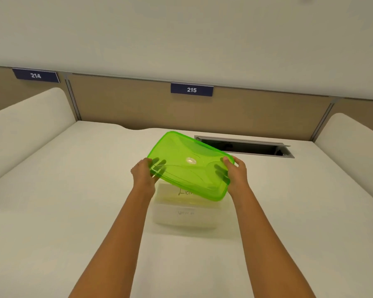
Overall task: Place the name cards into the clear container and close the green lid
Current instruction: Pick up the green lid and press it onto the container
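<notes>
My left grip (143, 174) and right grip (236, 173) hold the tilted green lid (187, 166); it may land crooked on the clear container (185, 220) below.

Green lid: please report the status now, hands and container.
Hands: left hand and right hand grip the green lid by its ends. Lid tilted above the clear container, not seated. One name card visible inside. Nothing seen blocking the opening.
</notes>
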Demonstrator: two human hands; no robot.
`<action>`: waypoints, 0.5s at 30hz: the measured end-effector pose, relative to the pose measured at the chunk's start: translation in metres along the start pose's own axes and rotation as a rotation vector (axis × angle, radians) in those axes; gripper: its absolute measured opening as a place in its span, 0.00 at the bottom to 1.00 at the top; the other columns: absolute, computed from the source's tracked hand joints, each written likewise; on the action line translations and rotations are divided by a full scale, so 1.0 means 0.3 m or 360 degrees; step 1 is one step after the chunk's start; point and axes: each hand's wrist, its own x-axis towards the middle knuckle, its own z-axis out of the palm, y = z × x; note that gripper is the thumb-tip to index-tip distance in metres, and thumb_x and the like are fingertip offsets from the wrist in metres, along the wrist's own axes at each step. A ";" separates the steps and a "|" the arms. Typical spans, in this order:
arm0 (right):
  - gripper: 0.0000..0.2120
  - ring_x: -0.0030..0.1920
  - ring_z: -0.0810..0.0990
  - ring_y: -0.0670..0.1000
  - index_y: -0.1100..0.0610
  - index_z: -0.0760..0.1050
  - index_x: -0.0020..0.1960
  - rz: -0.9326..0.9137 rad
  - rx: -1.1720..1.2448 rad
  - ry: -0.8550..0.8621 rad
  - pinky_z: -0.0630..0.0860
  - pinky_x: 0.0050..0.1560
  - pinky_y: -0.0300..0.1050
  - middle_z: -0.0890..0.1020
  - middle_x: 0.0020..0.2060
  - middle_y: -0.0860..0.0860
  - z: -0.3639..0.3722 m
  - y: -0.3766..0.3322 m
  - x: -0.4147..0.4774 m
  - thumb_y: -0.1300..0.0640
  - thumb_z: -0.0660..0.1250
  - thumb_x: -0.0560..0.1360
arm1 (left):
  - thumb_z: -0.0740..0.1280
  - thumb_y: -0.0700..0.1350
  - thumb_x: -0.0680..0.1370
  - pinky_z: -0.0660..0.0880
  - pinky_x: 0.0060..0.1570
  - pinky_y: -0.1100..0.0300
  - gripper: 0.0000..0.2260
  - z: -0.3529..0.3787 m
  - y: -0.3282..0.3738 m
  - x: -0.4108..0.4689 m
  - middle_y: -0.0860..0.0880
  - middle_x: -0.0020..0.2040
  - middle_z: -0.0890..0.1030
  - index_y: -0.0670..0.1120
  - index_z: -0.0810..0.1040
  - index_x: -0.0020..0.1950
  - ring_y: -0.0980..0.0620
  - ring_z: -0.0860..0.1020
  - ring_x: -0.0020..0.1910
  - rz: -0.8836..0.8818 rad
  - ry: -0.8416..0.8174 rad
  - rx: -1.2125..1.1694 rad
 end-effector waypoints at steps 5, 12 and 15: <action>0.18 0.37 0.81 0.53 0.63 0.71 0.66 0.0004 -0.0340 -0.0183 0.80 0.29 0.40 0.80 0.54 0.58 -0.014 -0.026 0.019 0.61 0.65 0.77 | 0.62 0.49 0.79 0.76 0.36 0.59 0.11 -0.068 0.074 0.054 0.46 0.51 0.79 0.46 0.75 0.58 0.51 0.78 0.40 -0.0010 -0.0203 0.0944; 0.15 0.57 0.78 0.58 0.62 0.73 0.66 -0.0089 -0.0891 -0.0082 0.76 0.57 0.50 0.76 0.63 0.59 0.010 0.011 0.080 0.60 0.59 0.81 | 0.62 0.46 0.79 0.74 0.50 0.55 0.19 -0.069 0.035 0.095 0.43 0.63 0.77 0.45 0.71 0.70 0.43 0.78 0.55 0.0244 -0.0117 0.1216; 0.16 0.64 0.74 0.59 0.62 0.75 0.65 -0.0212 -0.1129 -0.0001 0.71 0.67 0.52 0.76 0.64 0.59 0.001 0.042 0.083 0.61 0.57 0.81 | 0.61 0.45 0.79 0.69 0.63 0.53 0.17 -0.083 0.002 0.099 0.42 0.64 0.77 0.45 0.73 0.68 0.43 0.74 0.64 0.0447 -0.0042 0.1489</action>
